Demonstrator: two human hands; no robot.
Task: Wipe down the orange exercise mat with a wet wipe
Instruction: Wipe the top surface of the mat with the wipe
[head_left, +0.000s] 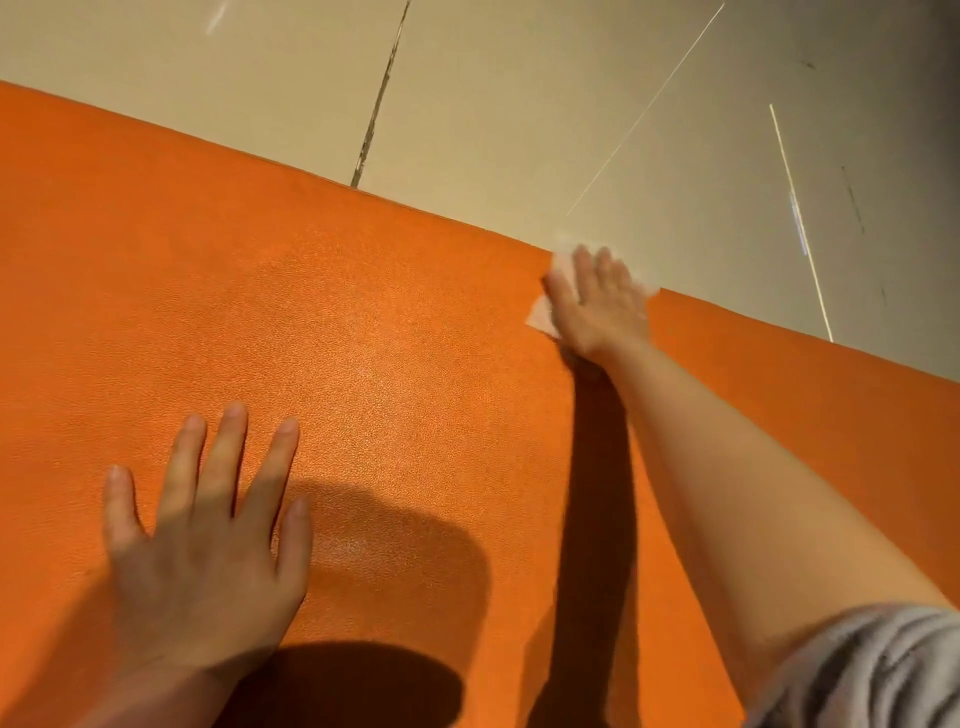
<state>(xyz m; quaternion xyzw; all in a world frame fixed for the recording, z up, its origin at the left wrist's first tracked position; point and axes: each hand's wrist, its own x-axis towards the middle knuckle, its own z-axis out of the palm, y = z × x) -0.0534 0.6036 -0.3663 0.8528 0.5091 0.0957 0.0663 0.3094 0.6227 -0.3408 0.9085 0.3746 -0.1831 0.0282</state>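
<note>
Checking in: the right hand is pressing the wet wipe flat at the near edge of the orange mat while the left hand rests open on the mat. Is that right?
Not quite. The head view shows the right hand pressing the wet wipe at the far edge of the orange mat, beside the tiled floor, not the near edge. The left hand does rest open on the mat.

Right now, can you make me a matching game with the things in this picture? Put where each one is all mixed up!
Things:
1. left hand
2. right hand
3. wet wipe
4. tiled floor

Places:
A. under the palm at the far edge of the orange mat
B. beyond the mat's far edge
C. flat on the mat, fingers spread, close to the camera
D. stretched out, pressing down on the wipe

Pairs: 1-C, 2-D, 3-A, 4-B
</note>
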